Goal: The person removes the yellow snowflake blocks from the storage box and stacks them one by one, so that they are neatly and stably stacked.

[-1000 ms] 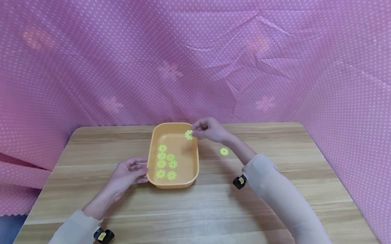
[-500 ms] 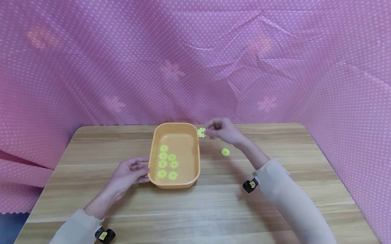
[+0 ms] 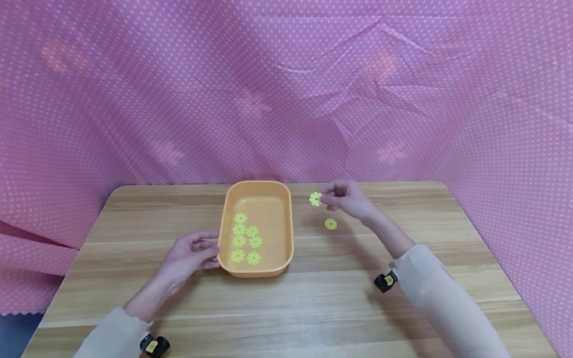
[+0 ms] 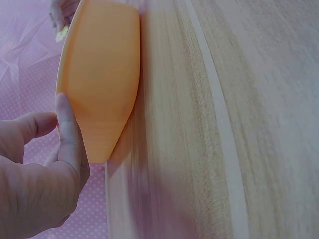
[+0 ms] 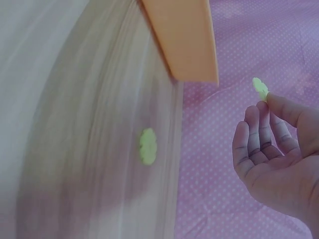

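Note:
My right hand (image 3: 349, 200) pinches a yellow notched, flower-shaped plastic disc (image 3: 315, 199) between thumb and index finger, raised to the right of the orange bin (image 3: 290, 217). In the right wrist view, the pinched disc (image 5: 259, 88) shows nearly edge-on, and the other fingers curve loosely. A similar disc (image 3: 331, 224) lies on the table below that hand. My left hand (image 3: 185, 259) rests its fingertips at the bin's left wall, with fingers mostly straight. In the left wrist view, the thumb overlaps the bin's rim (image 4: 61, 69). Several more yellow discs (image 3: 239, 240) lie in the bin's left and front part.
The bin stands at the back middle of the wood-grain table (image 3: 295, 321). A pink dotted cloth (image 3: 281, 91) hangs behind the table and along both sides. Each wrist carries a small black camera, such as the left one (image 3: 158, 348).
My right hand has moved right with the pinched disc, from over the bin's right rim to beside the bin above the table. The left hand has stayed at the bin wall.

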`<state>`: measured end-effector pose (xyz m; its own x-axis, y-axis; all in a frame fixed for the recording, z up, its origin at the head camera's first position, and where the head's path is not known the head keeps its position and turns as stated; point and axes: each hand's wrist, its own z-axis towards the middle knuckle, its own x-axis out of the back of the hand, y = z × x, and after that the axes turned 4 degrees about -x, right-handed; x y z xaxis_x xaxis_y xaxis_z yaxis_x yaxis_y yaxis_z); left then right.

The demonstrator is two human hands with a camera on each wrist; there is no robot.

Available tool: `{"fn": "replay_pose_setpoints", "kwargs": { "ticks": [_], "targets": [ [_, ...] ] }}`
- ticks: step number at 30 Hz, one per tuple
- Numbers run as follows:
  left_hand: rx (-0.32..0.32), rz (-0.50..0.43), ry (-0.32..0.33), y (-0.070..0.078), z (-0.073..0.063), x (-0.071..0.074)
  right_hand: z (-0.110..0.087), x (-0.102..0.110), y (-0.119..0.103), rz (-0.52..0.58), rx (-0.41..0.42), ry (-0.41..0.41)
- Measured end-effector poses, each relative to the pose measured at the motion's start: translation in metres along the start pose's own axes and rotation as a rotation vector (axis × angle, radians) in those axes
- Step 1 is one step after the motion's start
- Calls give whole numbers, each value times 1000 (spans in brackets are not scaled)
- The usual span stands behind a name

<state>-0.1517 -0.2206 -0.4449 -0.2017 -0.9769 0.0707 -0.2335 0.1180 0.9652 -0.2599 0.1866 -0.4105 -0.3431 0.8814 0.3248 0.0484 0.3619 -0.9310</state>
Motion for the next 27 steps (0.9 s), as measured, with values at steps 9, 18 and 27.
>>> {"fn": "replay_pose_setpoints", "kwargs": {
  "ticks": [9, 18, 27],
  "targets": [
    [6, 5, 3, -1, 1, 1, -7, 15, 27, -16, -60, 15],
    [3, -4, 5, -1, 1, 0, -10, 16, 54, -14, -61, 34],
    [3, 1, 5, 2, 0, -1, -8, 14, 73, 40, -104, 30]
  ]
}}
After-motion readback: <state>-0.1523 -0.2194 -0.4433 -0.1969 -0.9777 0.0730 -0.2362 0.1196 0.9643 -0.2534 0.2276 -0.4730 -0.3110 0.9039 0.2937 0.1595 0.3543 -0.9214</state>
